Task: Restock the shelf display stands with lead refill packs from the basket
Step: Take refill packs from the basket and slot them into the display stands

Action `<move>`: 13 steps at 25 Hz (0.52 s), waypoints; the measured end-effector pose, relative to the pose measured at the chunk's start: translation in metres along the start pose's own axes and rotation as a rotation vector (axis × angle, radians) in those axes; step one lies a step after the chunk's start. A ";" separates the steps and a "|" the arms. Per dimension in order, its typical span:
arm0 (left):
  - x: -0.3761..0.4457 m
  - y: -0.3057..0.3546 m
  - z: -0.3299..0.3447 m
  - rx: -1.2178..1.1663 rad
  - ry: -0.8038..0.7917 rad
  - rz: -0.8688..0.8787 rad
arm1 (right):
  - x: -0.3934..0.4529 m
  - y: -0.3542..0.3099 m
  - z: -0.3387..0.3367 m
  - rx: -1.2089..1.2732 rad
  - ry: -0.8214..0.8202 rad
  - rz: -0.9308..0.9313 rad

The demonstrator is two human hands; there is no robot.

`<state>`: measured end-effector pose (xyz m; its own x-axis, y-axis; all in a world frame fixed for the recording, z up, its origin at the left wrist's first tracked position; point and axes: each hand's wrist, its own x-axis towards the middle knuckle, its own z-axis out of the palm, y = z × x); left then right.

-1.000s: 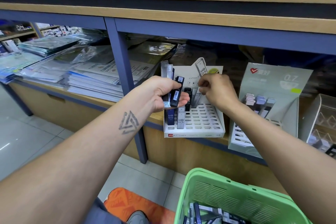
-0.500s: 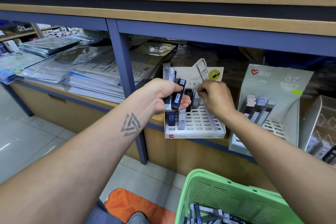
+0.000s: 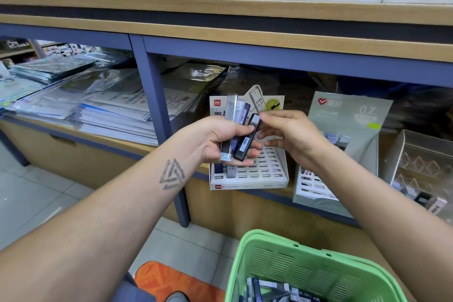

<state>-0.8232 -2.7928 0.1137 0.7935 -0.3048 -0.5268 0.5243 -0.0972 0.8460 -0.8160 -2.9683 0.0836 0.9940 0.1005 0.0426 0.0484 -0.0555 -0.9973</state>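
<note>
Right hand [image 3: 291, 137]: thumb and forefinger pinch the top end of a dark lead refill pack [image 3: 246, 140]; remaining fingers loosely curled beneath. Left hand [image 3: 220, 140]: fingers curled around a fanned bundle of refill packs [image 3: 231, 125], clear and dark cases, which includes the lower end of the pinched pack. Both hands are held directly before the white slotted display stand [image 3: 255, 174] on the shelf; two packs marked HB 0.5 [image 3: 231, 170] stand in its front-left slots. To the right stands a grey 0.7 display stand [image 3: 348, 117], partly stocked. Below, the green basket [image 3: 304, 265] contains further packs.
</note>
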 end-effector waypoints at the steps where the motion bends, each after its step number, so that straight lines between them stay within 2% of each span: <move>1: 0.000 0.000 0.003 0.008 -0.010 0.013 | -0.002 -0.001 -0.002 -0.036 0.007 -0.010; 3: 0.002 -0.001 0.008 0.000 -0.029 0.025 | -0.006 -0.003 -0.006 -0.060 0.053 -0.007; 7: 0.007 -0.002 0.010 -0.016 -0.055 -0.008 | -0.014 -0.009 -0.019 0.214 0.079 0.046; 13: 0.006 -0.002 0.012 -0.009 0.010 0.007 | -0.021 -0.010 -0.033 0.236 0.061 0.020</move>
<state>-0.8233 -2.8058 0.1096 0.8002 -0.2963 -0.5215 0.5214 -0.0861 0.8490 -0.8342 -3.0030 0.0945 0.9990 0.0409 0.0189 0.0114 0.1775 -0.9841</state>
